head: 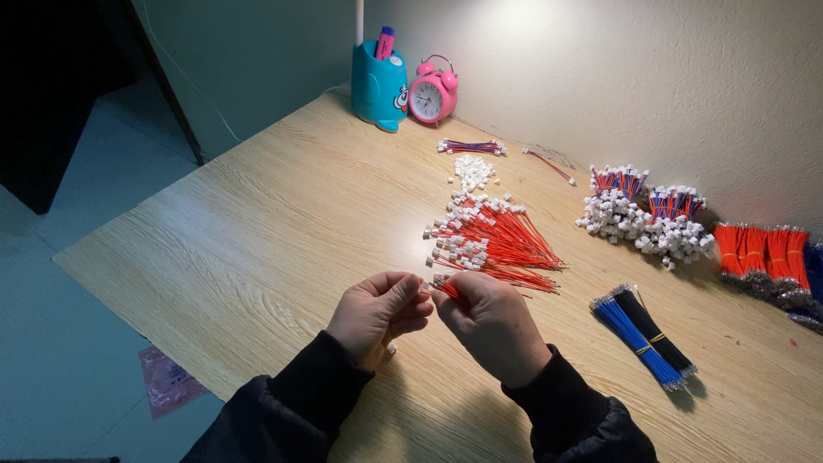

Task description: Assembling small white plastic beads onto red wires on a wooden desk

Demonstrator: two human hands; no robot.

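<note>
Near the desk's [257,257] front edge, the left hand [377,313] and right hand [493,326] are pinching a red wire [447,290] together, likely risking a slipped connector.

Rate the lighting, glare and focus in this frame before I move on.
Head view: a lamp from above lights the wall brightly, with glare on the table around the red wires; the floor at left lies dim and bluish. Left hand and right hand are evenly lit and sharp, though the small part between their fingertips is too tiny to make out. The blue and black wires cast a short shadow.
</note>
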